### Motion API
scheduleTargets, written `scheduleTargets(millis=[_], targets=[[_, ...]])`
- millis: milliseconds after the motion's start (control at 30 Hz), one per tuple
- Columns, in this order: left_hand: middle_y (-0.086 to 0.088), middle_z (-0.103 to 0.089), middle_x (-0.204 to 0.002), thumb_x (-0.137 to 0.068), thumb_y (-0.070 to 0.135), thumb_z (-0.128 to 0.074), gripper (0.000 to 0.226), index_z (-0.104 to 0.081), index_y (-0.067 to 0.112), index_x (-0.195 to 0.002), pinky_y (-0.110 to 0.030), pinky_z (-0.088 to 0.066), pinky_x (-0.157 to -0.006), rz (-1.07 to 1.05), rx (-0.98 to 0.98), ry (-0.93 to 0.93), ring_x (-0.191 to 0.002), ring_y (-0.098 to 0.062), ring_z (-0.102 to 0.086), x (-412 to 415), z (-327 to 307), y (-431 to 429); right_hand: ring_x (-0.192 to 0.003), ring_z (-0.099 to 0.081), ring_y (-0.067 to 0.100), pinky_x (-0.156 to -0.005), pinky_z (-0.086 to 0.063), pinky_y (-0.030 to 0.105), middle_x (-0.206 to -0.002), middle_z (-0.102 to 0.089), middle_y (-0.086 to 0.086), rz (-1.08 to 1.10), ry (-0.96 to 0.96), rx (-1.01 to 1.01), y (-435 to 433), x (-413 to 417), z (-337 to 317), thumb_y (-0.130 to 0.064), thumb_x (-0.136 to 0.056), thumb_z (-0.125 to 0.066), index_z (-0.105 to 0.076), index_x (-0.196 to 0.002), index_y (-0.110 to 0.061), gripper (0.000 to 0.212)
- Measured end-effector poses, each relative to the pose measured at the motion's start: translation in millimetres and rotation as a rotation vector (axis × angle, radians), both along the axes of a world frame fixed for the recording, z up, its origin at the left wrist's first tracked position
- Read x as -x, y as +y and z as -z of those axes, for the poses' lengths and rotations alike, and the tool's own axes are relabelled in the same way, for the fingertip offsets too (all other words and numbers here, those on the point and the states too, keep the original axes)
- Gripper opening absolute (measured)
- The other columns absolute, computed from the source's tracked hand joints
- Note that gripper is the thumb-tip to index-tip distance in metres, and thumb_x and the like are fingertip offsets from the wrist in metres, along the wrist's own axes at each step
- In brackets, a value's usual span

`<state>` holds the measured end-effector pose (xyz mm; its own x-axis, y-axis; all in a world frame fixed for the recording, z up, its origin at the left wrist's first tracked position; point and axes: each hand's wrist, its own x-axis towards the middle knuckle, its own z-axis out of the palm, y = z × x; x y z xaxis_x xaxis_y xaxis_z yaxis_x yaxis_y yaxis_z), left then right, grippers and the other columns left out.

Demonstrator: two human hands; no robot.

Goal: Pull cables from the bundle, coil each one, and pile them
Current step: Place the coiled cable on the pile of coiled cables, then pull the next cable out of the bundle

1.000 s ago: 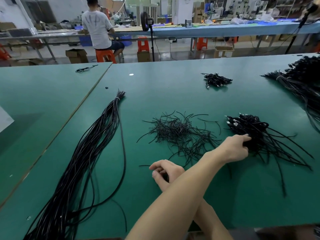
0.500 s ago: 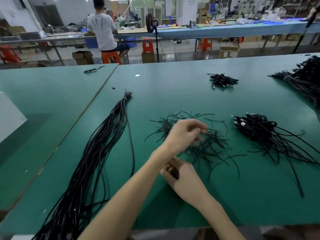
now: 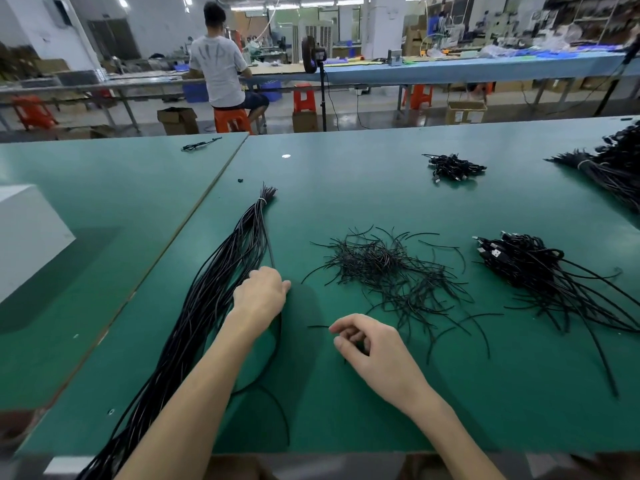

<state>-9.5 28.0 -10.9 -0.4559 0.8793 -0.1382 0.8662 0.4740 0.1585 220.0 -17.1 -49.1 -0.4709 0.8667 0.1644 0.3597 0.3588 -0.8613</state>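
Green worktable point(image 3: 346, 188) | bundle point(image 3: 221, 282) is laid at left; one cable point(image 3: 278, 341) is gripped at its edge by left hand point(image 3: 261, 296) | tie point(image 3: 317, 326) is pinched by right hand point(image 3: 374, 344) | step judged: pull-out; next, a free draw and coiling toward pile point(image 3: 519, 258) are required.

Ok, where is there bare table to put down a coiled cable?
Near edge of the table, between the right hand and strands trailing from the coiled pile. Also the far stretch between the tip of the long bundle and the small far pile. Crowded mid-table: loose ties beside the coiled pile.
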Motion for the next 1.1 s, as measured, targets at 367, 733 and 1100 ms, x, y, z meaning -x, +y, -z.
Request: scheduleTargets(millis=[367,733,1100], targets=[[-0.002,-0.054,-0.046,-0.096,0.013,-0.052,0.029,-0.048,0.008,-0.067,-0.022,-0.043,-0.040,-0.063,-0.346,-0.969,-0.039,-0.018,-0.055,-25,-26,-7,-0.085,-0.065,0.005,-0.074,-0.049,0.016,-0.091,-0.073,-0.013,-0.014,0.051,0.092,0,2,-2,-0.063,-0.094,-0.056,-0.071,-0.106,-0.034,0.035],[-0.005,-0.064,-0.068,-0.107,0.020,-0.052,0.029,-0.060,0.002,-0.087,-0.032,-0.056,-0.049,0.110,-0.300,-1.177,-0.061,-0.026,-0.073,-43,1,-9,-0.058,-0.056,0.011,-0.059,-0.047,0.021,-0.066,-0.064,0.001,-0.018,0.317,0.186,4,-4,-6,-0.027,-0.107,-0.050,-0.064,-0.082,-0.011,0.033],[0.005,-0.049,-0.154,-0.108,0.024,-0.049,0.034,-0.061,0.020,-0.140,-0.036,-0.027,-0.123,0.287,-0.413,-0.236,-0.144,-0.017,-0.041,60,37,0,-0.048,-0.032,0.014,-0.050,-0.033,0.022,-0.051,-0.040,0.000,0.158,0.516,0.186,5,-9,-9,-0.041,-0.104,-0.045,-0.070,-0.081,-0.022,0.039]])
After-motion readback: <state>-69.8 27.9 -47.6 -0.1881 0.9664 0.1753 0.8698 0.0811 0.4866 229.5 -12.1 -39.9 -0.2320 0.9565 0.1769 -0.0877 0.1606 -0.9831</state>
